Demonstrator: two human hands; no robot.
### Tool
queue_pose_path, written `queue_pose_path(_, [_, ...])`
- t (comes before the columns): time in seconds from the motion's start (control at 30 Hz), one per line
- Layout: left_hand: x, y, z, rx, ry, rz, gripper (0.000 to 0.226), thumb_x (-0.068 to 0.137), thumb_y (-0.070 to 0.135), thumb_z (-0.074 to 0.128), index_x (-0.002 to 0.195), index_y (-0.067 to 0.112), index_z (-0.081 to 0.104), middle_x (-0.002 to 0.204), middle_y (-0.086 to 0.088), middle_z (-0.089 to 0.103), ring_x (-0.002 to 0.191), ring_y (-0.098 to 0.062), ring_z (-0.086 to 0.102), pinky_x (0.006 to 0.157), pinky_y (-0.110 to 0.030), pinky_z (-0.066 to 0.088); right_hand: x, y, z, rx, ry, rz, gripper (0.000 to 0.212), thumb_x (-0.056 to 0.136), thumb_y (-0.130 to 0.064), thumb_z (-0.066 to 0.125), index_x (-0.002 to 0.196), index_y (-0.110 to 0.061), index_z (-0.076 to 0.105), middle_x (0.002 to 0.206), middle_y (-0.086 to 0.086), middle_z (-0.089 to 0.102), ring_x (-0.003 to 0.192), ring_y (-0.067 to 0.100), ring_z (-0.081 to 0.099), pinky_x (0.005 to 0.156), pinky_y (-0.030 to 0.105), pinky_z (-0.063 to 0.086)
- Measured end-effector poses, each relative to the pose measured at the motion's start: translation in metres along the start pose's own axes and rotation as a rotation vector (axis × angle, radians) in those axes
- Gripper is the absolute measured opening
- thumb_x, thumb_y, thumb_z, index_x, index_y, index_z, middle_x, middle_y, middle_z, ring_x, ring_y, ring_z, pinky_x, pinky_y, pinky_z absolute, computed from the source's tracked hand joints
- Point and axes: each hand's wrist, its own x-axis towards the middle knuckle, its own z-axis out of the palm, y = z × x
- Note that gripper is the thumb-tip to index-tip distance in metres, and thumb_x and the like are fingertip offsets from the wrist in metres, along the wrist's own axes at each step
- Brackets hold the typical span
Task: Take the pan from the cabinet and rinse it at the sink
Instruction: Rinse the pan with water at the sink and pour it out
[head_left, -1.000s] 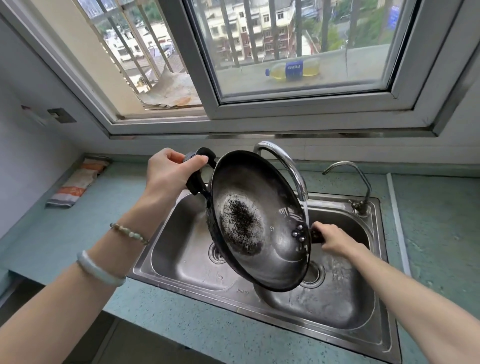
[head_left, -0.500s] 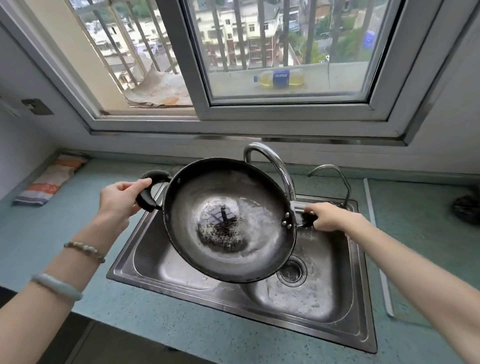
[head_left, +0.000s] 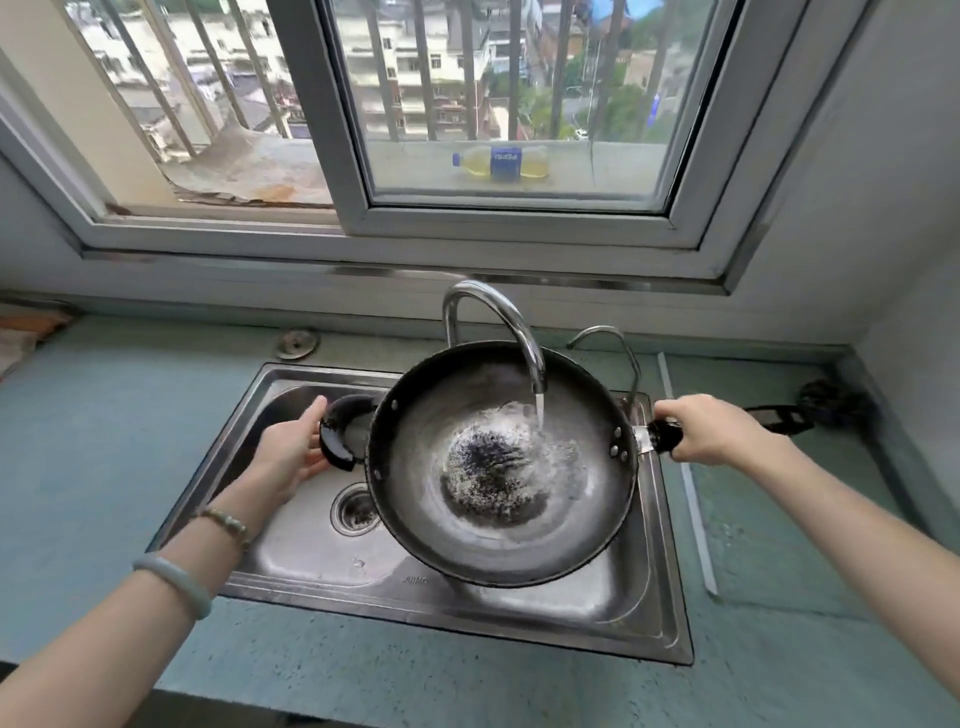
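A dark round pan (head_left: 426, 499) with a scorched black middle hangs level over the steel sink (head_left: 291, 551). Water runs from the curved chrome tap (head_left: 498, 317) into the pan and swirls near its centre. My left hand (head_left: 293, 452) holds the black loop handle on the pan's left side. My right hand (head_left: 711, 428) grips the straight black handle on the right.
A second thin tap (head_left: 608, 338) stands behind the pan. The sink drain (head_left: 356, 509) shows at the pan's left. A teal counter (head_left: 88, 467) surrounds the sink. A dark scrubber-like thing (head_left: 831, 400) lies at the right wall. A bottle (head_left: 501, 162) lies outside the window.
The pan went from steeply tilted to level and moved right under the tap; water now pours into it. Both hands kept hold of the handles.
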Motion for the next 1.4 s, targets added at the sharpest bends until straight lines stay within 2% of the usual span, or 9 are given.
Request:
queue_pose_path(0.13, [0.013, -0.025, 0.027, 0.063, -0.105, -0.049, 0.025, 0.091, 0.03, 0.059, 0.091, 0.005, 0.057, 0.09, -0.018, 0.061, 0.059, -0.024, 0.063, 0.042, -0.023, 0.052, -0.033, 0.022, 0.021, -0.085, 0.074, 0.085, 0.022, 0.073, -0.017, 0.057, 0.094, -0.022, 0.061, 0.081, -0.001, 0.05, 0.088, 0.027, 0.056, 0.066, 0.029, 0.034])
queue_pose_path(0.23, [0.022, -0.043, 0.049, 0.095, -0.138, -0.089, 0.024, 0.091, 0.026, 0.059, 0.093, 0.003, 0.056, 0.08, -0.016, 0.059, 0.04, -0.017, 0.062, 0.037, -0.023, 0.049, -0.051, 0.041, 0.044, -0.184, 0.253, 0.129, 0.023, 0.063, -0.015, 0.068, 0.086, -0.015, 0.065, 0.078, 0.005, 0.06, 0.082, 0.033, 0.06, 0.072, 0.037, 0.039])
queue_pose_path(0.47, [0.049, -0.064, 0.076, 0.155, -0.168, -0.245, 0.027, 0.085, 0.034, 0.064, 0.078, 0.012, 0.05, 0.056, -0.005, 0.043, 0.04, -0.016, 0.042, 0.036, -0.017, 0.037, -0.074, 0.048, 0.08, -0.261, 0.473, 0.132, 0.014, 0.054, -0.01, 0.061, 0.068, -0.009, 0.06, 0.064, 0.01, 0.056, 0.06, 0.032, 0.055, 0.065, 0.039, 0.043])
queue_pose_path(0.7, [0.062, -0.063, 0.076, 0.342, -0.222, -0.416, 0.038, 0.088, 0.033, 0.055, 0.059, 0.018, 0.035, 0.034, 0.003, 0.026, 0.026, -0.008, 0.026, 0.034, -0.01, 0.029, -0.068, 0.054, 0.103, -0.159, 0.366, 0.181, 0.031, 0.048, -0.013, 0.082, 0.066, -0.019, 0.058, 0.059, -0.001, 0.058, 0.063, 0.027, 0.059, 0.068, 0.035, 0.025])
queue_pose_path(0.8, [0.064, -0.064, 0.074, 0.467, -0.269, -0.395, 0.036, 0.088, 0.033, 0.052, 0.059, 0.017, 0.036, 0.035, 0.003, 0.027, 0.027, -0.009, 0.026, 0.038, -0.014, 0.027, -0.065, 0.052, 0.11, -0.062, 0.301, 0.214, 0.027, 0.051, -0.007, 0.078, 0.061, -0.022, 0.058, 0.055, -0.003, 0.062, 0.061, 0.026, 0.06, 0.07, 0.035, 0.03])
queue_pose_path(0.9, [0.066, -0.071, 0.067, 0.541, -0.343, -0.311, 0.019, 0.088, 0.03, 0.048, 0.079, 0.016, 0.056, 0.046, -0.003, 0.04, 0.035, -0.012, 0.032, 0.044, -0.016, 0.024, -0.064, 0.05, 0.117, 0.04, 0.213, 0.268, 0.022, 0.058, -0.003, 0.07, 0.065, -0.023, 0.066, 0.062, 0.0, 0.068, 0.071, 0.027, 0.061, 0.075, 0.034, 0.028])
queue_pose_path(1.0, [0.071, -0.082, 0.054, 0.529, -0.464, -0.281, 0.031, 0.093, 0.034, 0.046, 0.105, 0.015, 0.066, 0.064, -0.01, 0.048, 0.041, -0.014, 0.036, 0.041, -0.016, 0.028, -0.064, 0.051, 0.127, 0.106, 0.138, 0.296, 0.021, 0.066, -0.009, 0.066, 0.071, -0.029, 0.07, 0.069, 0.0, 0.069, 0.077, 0.024, 0.059, 0.075, 0.03, 0.022])
queue_pose_path(1.13, [0.064, -0.101, 0.045, 0.339, -0.547, -0.328, 0.042, 0.092, 0.049, 0.048, 0.106, 0.014, 0.065, 0.061, -0.006, 0.044, 0.05, -0.015, 0.042, 0.048, -0.019, 0.042, -0.072, 0.052, 0.139, 0.156, 0.03, 0.305, 0.018, 0.067, -0.018, 0.063, 0.065, -0.036, 0.066, 0.065, -0.005, 0.068, 0.072, 0.019, 0.058, 0.076, 0.029, 0.022])
queue_pose_path(1.4, [0.06, -0.116, 0.042, 0.182, -0.639, -0.303, 0.034, 0.087, 0.01, 0.062, 0.12, 0.014, 0.058, 0.083, -0.001, 0.058, 0.067, -0.014, 0.049, 0.066, -0.021, 0.052, -0.074, 0.056, 0.133, 0.319, -0.1, 0.29, 0.017, 0.055, -0.023, 0.059, 0.044, -0.03, 0.047, 0.044, -0.003, 0.047, 0.058, 0.017, 0.047, 0.078, 0.029, 0.026])
